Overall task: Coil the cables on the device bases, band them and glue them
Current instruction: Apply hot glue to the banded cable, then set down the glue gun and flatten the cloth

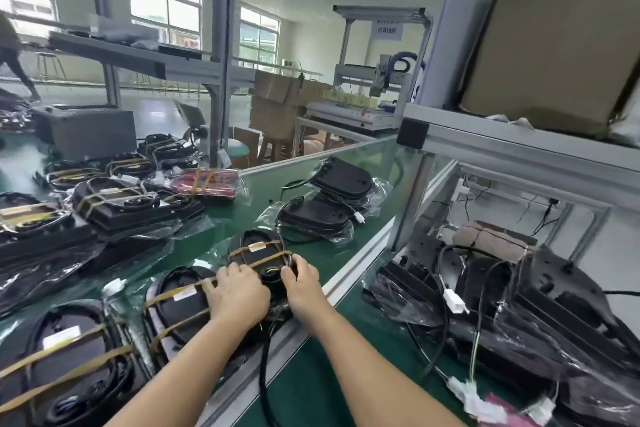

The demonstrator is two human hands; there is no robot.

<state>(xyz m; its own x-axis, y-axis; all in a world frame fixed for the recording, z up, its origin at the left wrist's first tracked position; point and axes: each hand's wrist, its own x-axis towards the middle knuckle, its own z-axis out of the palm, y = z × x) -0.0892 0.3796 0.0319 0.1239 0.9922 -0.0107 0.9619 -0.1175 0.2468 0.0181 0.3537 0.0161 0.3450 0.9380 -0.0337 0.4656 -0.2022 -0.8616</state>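
Black oval device base (pixel 258 255), wrapped by two tan rubber bands (pixel 266 262), lies on the green worktop (pixel 311 246) near its front edge. Left hand (pixel 239 295) presses on its near end, fingers curled; right hand (pixel 303 282) pinches the black coiled cable (pixel 273 276) at the base's right side.
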